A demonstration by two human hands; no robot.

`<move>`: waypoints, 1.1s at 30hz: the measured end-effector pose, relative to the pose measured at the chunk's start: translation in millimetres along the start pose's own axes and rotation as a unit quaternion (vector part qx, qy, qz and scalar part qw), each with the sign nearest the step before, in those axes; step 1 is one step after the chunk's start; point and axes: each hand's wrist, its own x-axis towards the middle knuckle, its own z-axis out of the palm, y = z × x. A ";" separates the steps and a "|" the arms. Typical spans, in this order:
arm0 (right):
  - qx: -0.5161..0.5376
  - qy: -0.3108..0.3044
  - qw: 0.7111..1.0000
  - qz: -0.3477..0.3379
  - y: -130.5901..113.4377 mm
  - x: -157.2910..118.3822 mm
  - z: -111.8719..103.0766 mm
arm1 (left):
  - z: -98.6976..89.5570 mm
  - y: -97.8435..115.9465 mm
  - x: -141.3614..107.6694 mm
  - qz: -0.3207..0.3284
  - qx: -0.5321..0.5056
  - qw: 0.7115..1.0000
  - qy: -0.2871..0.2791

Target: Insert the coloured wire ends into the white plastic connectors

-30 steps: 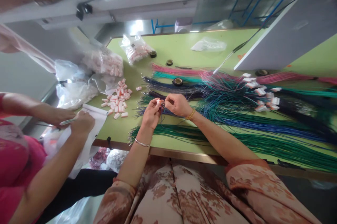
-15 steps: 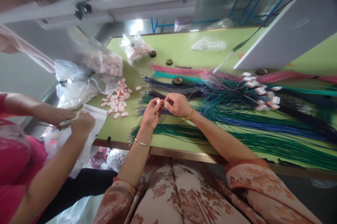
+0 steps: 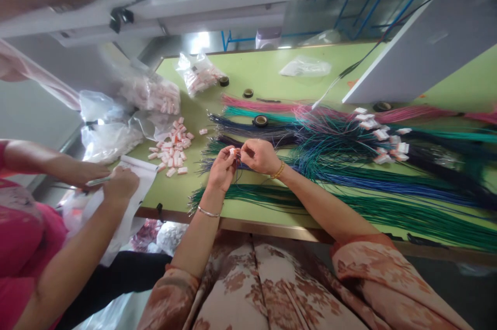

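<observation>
Between the thumb and fingers of my left hand (image 3: 222,168) is a small white and orange connector housing (image 3: 232,151). My right hand (image 3: 261,156) is pinched right beside it on a thin wire whose end meets the housing; whether the tip is inside I cannot tell. Under both hands lie bundles of cut wires, among them blue wires (image 3: 373,183), green wires (image 3: 392,216) and pink wires (image 3: 260,104), their metal-tipped ends toward the left. Several housings with wires in them (image 3: 382,135) rest on the bundles to the right.
Loose housings form a pile (image 3: 174,149) on the left of the green table (image 3: 236,69), before plastic bags of more housings (image 3: 200,74). Tape rolls (image 3: 260,120) lie around the wires. At far left a co-worker's hand (image 3: 122,182) holds a pen over paper. A grey partition (image 3: 423,45) stands at right.
My right hand has shifted very slightly left, closer to the housing in my left hand. The whole view has moved a little. Otherwise both hands keep their hold.
</observation>
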 end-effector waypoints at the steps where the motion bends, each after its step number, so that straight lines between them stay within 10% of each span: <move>1: -0.001 0.000 1.000 -0.002 0.3 0.0 0.3 | -0.5 -0.3 0.3 -0.001 0.002 1.000 -0.002; 33: 0.060 0.007 0.998 0.029 -1.8 1.5 -3.6 | -8.3 -1.7 4.0 0.032 0.023 0.999 0.020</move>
